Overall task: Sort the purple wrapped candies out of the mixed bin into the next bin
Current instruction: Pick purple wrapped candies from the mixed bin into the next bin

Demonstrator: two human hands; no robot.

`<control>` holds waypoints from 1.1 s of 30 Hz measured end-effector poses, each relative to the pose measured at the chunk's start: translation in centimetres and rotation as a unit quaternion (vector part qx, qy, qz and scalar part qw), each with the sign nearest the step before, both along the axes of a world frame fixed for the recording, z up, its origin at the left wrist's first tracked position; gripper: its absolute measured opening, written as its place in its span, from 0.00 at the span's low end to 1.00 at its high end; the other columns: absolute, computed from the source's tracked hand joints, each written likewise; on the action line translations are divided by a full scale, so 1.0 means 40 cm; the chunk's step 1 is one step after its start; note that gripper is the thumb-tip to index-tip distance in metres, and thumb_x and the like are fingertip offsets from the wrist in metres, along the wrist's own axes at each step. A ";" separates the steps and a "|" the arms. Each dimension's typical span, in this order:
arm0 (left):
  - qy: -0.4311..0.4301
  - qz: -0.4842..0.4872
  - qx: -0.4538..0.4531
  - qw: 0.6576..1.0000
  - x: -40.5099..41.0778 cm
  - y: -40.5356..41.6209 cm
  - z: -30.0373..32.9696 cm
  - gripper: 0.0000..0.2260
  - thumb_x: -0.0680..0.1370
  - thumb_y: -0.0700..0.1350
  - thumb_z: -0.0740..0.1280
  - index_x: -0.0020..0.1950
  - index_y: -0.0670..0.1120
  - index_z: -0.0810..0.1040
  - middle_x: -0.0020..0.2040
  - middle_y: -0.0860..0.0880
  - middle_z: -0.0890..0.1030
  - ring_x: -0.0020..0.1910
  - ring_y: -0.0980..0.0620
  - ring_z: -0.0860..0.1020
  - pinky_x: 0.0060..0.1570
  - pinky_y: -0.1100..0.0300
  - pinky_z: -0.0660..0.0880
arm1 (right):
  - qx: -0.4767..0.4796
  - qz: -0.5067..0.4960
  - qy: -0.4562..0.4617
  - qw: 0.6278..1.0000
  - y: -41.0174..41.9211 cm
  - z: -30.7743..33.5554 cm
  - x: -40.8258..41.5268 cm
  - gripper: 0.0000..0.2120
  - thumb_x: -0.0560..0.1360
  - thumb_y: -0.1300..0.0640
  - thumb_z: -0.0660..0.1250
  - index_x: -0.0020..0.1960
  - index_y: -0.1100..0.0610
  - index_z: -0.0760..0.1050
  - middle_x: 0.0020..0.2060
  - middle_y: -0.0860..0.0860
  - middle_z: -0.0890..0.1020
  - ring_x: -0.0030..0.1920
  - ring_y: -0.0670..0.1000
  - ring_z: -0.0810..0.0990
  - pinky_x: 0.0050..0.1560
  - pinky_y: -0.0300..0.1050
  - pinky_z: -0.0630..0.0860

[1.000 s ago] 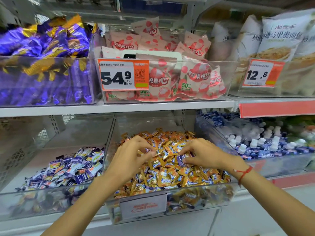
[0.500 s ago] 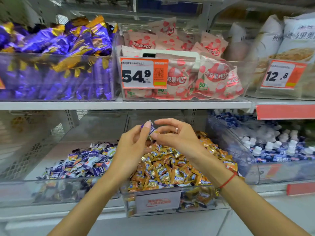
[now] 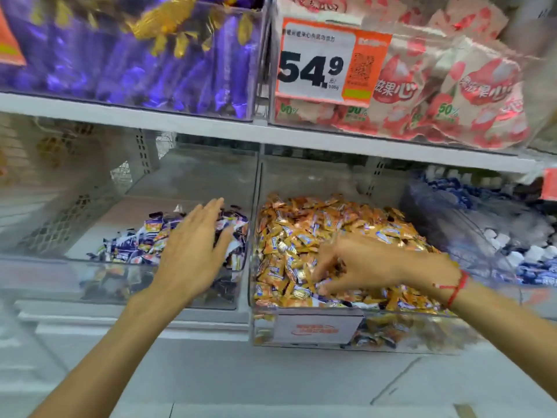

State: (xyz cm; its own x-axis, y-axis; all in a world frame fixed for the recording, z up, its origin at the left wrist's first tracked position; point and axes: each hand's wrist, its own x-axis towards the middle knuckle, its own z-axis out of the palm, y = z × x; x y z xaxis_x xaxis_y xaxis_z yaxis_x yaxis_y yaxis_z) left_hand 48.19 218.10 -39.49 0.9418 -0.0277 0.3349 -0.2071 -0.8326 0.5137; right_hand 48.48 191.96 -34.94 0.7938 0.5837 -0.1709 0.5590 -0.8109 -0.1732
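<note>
Two clear bins sit side by side on the lower shelf. The mixed bin (image 3: 307,339) holds a heap of orange wrapped candies (image 3: 304,236) with a few purple ones near its front. To its left, the other bin (image 3: 45,279) holds a small pile of purple wrapped candies (image 3: 135,245). My left hand (image 3: 193,251) hovers over the purple pile, fingers straight and spread, nothing in it. My right hand (image 3: 358,267) reaches down into the orange heap, its fingers bent towards the candies; the blur hides whether they pinch one.
An upper shelf (image 3: 211,128) overhangs both bins, carrying a bin of purple and gold sweets (image 3: 135,64) and pink packets (image 3: 452,95) behind a 54.9 price tag (image 3: 319,61). A bin of blue and white sweets (image 3: 518,245) stands at the right.
Both hands held a purple candy together above the mixed bin. Now my left hand has swung over the left bin with nothing in it, and my right hand has dropped back into the orange heap.
</note>
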 end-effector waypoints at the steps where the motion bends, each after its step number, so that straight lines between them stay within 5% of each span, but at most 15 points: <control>1: -0.008 -0.002 -0.005 1.000 0.000 -0.004 0.002 0.24 0.82 0.51 0.57 0.77 0.45 0.62 0.73 0.44 0.69 0.73 0.43 0.65 0.71 0.46 0.62 | -0.030 0.013 0.002 0.999 0.004 -0.016 0.003 0.13 0.71 0.45 0.73 0.53 0.46 0.83 0.43 0.40 0.76 0.46 0.44 0.74 0.47 0.45 0.72; 4: -0.029 -0.017 -0.035 0.999 -0.025 -0.026 0.022 0.21 0.83 0.51 0.55 0.75 0.46 0.66 0.72 0.47 0.70 0.72 0.46 0.66 0.71 0.47 0.62 | -0.066 0.044 0.009 0.997 0.020 -0.042 0.012 0.10 0.71 0.44 0.73 0.51 0.44 0.82 0.45 0.41 0.72 0.48 0.44 0.73 0.46 0.44 0.72; 8: -0.033 -0.065 -0.072 0.995 -0.060 -0.049 0.022 0.19 0.83 0.51 0.55 0.73 0.49 0.68 0.71 0.51 0.72 0.70 0.51 0.68 0.67 0.53 0.65 | -0.025 0.040 0.035 0.998 0.017 -0.042 0.031 0.02 0.71 0.50 0.74 0.42 0.48 0.84 0.38 0.37 0.73 0.41 0.32 0.72 0.36 0.28 0.64; 12: -0.040 -0.071 -0.140 0.987 -0.068 -0.058 0.016 0.17 0.83 0.51 0.55 0.71 0.54 0.69 0.67 0.56 0.74 0.64 0.56 0.72 0.61 0.54 0.71 | 0.021 0.021 0.066 0.997 -0.003 -0.045 0.029 0.01 0.73 0.54 0.73 0.43 0.48 0.83 0.41 0.43 0.77 0.40 0.36 0.72 0.36 0.30 0.66; 16: -0.093 -0.103 -0.146 0.980 -0.076 -0.059 0.033 0.13 0.81 0.54 0.58 0.61 0.56 0.77 0.62 0.63 0.74 0.62 0.63 0.71 0.60 0.64 0.67 | 0.185 -0.056 0.077 0.978 -0.029 -0.019 0.034 0.02 0.76 0.56 0.69 0.44 0.54 0.80 0.42 0.47 0.81 0.41 0.42 0.78 0.40 0.32 0.72; 20: -0.084 -0.118 -0.122 0.982 -0.071 -0.069 0.043 0.17 0.77 0.63 0.57 0.63 0.61 0.75 0.56 0.69 0.73 0.60 0.69 0.67 0.59 0.69 0.64 | 0.322 -0.059 0.088 0.941 0.002 0.026 0.025 0.04 0.77 0.57 0.67 0.48 0.57 0.78 0.43 0.47 0.83 0.45 0.44 0.81 0.48 0.35 0.75; 23: -0.091 -0.112 -0.146 0.979 -0.065 -0.083 0.042 0.18 0.75 0.64 0.60 0.63 0.63 0.74 0.55 0.68 0.76 0.59 0.67 0.69 0.57 0.69 0.67 | 0.435 -0.057 0.129 0.889 0.060 0.050 0.006 0.04 0.76 0.60 0.67 0.49 0.61 0.77 0.40 0.57 0.85 0.41 0.47 0.84 0.45 0.36 0.78; 26: -0.113 -0.090 -0.221 0.964 -0.062 -0.089 0.054 0.13 0.75 0.59 0.66 0.58 0.59 0.79 0.52 0.63 0.80 0.55 0.61 0.75 0.54 0.68 0.70 | 0.497 -0.068 0.125 0.856 0.096 0.060 0.008 0.02 0.76 0.62 0.67 0.48 0.60 0.78 0.37 0.53 0.85 0.37 0.48 0.83 0.40 0.35 0.77; 30: -0.109 0.005 -0.263 0.959 -0.048 -0.045 0.054 0.10 0.76 0.54 0.67 0.55 0.58 0.81 0.51 0.60 0.82 0.51 0.58 0.78 0.51 0.58 0.76 | 0.440 -0.083 0.093 0.889 0.063 0.062 0.025 0.04 0.76 0.59 0.67 0.49 0.54 0.80 0.40 0.48 0.85 0.42 0.44 0.84 0.46 0.34 0.78; 33: -0.080 0.100 -0.152 0.980 -0.025 -0.001 0.038 0.14 0.78 0.55 0.64 0.62 0.58 0.78 0.60 0.55 0.80 0.61 0.52 0.75 0.54 0.53 0.72 | 0.355 -0.091 0.069 0.928 0.013 0.048 0.036 0.05 0.77 0.58 0.68 0.49 0.51 0.81 0.42 0.43 0.85 0.44 0.40 0.82 0.49 0.36 0.78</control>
